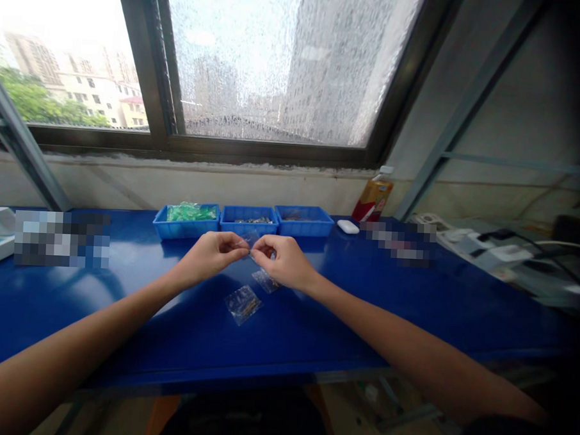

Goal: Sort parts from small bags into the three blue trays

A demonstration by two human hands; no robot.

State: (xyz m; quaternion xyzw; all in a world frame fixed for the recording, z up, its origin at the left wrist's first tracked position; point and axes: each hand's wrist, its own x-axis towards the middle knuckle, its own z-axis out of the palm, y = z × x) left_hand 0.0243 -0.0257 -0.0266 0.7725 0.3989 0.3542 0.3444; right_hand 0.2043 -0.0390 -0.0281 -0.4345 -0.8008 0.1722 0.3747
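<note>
My left hand [214,251] and my right hand [284,259] meet over the middle of the table, fingertips pinched close together. Between them is a small clear plastic bag [251,236], partly hidden by the fingers; whether anything is inside cannot be made out. Just below my right hand lies another clear bag [267,281] with small parts in it. Nearer the front edge rests a third clear bag [244,304] holding small brass-coloured pieces. Behind the hands, a blue bin [248,228] contains small metal parts.
The blue table [179,341] runs below a window. A blue bin [186,231] with green-tinted plastic bags stands left, another blue bin [305,228] right. Farther right are a white case [348,227], a drink bottle [373,197] and white plugs with cables [497,252].
</note>
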